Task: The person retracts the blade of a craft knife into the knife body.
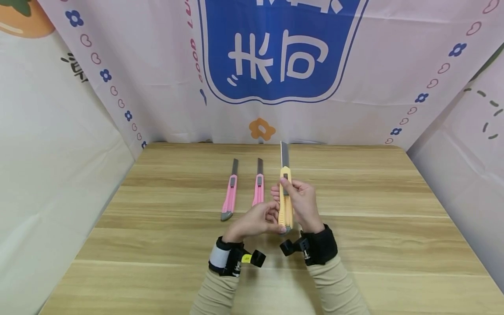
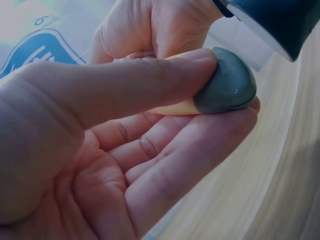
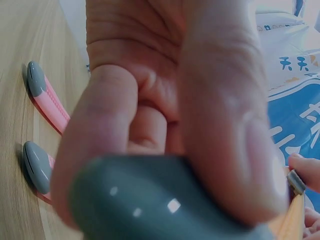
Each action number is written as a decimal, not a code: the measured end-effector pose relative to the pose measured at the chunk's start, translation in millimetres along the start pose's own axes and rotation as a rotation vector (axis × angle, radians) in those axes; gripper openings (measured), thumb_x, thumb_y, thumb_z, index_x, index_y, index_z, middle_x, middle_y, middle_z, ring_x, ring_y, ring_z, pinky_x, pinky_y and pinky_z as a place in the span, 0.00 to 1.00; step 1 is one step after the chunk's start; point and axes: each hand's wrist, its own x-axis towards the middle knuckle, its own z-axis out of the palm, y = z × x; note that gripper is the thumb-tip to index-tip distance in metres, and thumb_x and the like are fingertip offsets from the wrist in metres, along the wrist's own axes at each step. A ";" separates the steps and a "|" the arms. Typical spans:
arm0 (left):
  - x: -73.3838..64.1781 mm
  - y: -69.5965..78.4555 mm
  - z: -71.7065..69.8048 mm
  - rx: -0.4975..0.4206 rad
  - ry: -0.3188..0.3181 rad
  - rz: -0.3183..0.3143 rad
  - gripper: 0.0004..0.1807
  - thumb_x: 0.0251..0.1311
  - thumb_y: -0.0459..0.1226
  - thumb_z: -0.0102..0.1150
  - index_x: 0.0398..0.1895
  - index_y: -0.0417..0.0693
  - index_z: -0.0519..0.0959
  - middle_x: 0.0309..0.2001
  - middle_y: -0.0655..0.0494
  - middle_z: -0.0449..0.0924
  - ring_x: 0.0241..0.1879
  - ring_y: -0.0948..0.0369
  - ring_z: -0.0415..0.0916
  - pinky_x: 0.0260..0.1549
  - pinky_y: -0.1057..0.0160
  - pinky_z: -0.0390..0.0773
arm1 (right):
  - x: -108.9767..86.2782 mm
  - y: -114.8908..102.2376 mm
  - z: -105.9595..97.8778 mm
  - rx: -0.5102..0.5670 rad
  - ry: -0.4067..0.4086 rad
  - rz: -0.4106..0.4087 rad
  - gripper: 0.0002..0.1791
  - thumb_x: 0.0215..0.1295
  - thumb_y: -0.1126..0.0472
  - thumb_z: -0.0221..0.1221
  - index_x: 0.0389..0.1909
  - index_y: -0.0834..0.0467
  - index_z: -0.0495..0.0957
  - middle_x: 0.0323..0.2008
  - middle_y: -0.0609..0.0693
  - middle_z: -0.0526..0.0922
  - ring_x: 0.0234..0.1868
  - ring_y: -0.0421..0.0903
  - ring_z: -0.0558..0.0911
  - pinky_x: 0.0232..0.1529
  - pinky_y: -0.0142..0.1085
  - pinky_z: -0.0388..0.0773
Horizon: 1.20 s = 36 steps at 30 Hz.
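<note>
A yellow utility knife point(image 1: 286, 201) is held up above the table with its grey blade extended, pointing away from the person. My right hand point(image 1: 303, 201) grips its body, thumb at the grey slider. At the near end, my left hand point(image 1: 256, 221) pinches the grey end cap point(image 2: 230, 82) between thumb and forefinger. To the left, two pink utility knives lie on the table, blades out: one farther left point(image 1: 230, 194) in full view, the other point(image 1: 258, 188) with its lower end hidden behind the left hand in the head view. Both pink knives' grey caps show in the right wrist view.
The wood-grain table point(image 1: 157, 245) spreads around the hands. A printed white curtain point(image 1: 169, 109) hangs behind its far edge, with light cloth on both sides. Each wrist wears a black strap point(image 1: 322, 245) with a small camera mount.
</note>
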 end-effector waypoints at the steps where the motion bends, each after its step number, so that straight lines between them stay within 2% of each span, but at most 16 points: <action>1: 0.1 -0.1 -0.2 -0.002 -0.001 0.003 0.19 0.54 0.31 0.67 0.49 0.36 0.73 0.40 0.41 0.81 0.33 0.69 0.75 0.36 0.75 0.80 | -0.1 -0.3 -0.2 0.000 -0.001 0.001 0.16 0.67 0.56 0.58 0.38 0.68 0.79 0.24 0.45 0.88 0.30 0.41 0.88 0.38 0.36 0.87; 7: 0.6 -0.3 -0.8 -0.025 0.000 0.015 0.20 0.55 0.30 0.66 0.50 0.34 0.73 0.40 0.40 0.80 0.33 0.70 0.75 0.36 0.76 0.80 | 0.7 -0.7 -0.7 -0.015 -0.010 0.019 0.22 0.68 0.53 0.57 0.43 0.72 0.77 0.26 0.45 0.89 0.31 0.40 0.88 0.39 0.36 0.87; 13: 1.4 -1.1 -1.0 -0.026 0.005 0.022 0.19 0.55 0.29 0.66 0.49 0.34 0.73 0.38 0.40 0.80 0.32 0.71 0.75 0.34 0.76 0.79 | 0.9 0.1 0.5 -0.037 0.022 0.057 0.23 0.68 0.51 0.57 0.44 0.71 0.78 0.26 0.44 0.89 0.31 0.39 0.88 0.39 0.35 0.87; 17: 1.6 -1.2 -0.4 -0.027 0.005 0.006 0.19 0.55 0.29 0.66 0.48 0.34 0.73 0.38 0.40 0.81 0.32 0.71 0.75 0.33 0.76 0.79 | 1.3 1.3 0.9 -0.032 0.034 0.060 0.24 0.68 0.53 0.57 0.45 0.74 0.77 0.27 0.48 0.89 0.31 0.40 0.88 0.39 0.36 0.87; 21: 1.0 -0.2 -0.3 -0.032 0.001 -0.005 0.19 0.55 0.29 0.66 0.48 0.34 0.73 0.39 0.40 0.81 0.32 0.70 0.75 0.34 0.76 0.79 | 1.4 1.2 0.6 -0.043 0.032 0.053 0.24 0.69 0.55 0.57 0.48 0.76 0.75 0.27 0.47 0.89 0.31 0.40 0.89 0.39 0.36 0.87; 29: -0.3 -0.4 -1.6 -0.016 0.000 -0.002 0.19 0.55 0.30 0.66 0.48 0.34 0.73 0.40 0.40 0.82 0.33 0.70 0.76 0.35 0.76 0.79 | 1.5 1.3 0.3 -0.023 0.012 0.042 0.21 0.68 0.55 0.58 0.44 0.73 0.77 0.25 0.45 0.89 0.30 0.41 0.89 0.39 0.38 0.87; 36: -0.9 -2.2 -2.1 -0.018 -0.005 -0.008 0.19 0.54 0.31 0.67 0.48 0.35 0.73 0.41 0.39 0.83 0.33 0.69 0.77 0.37 0.73 0.81 | 0.5 0.9 0.4 -0.033 -0.008 0.042 0.23 0.69 0.55 0.56 0.45 0.75 0.76 0.26 0.46 0.89 0.31 0.41 0.88 0.40 0.37 0.87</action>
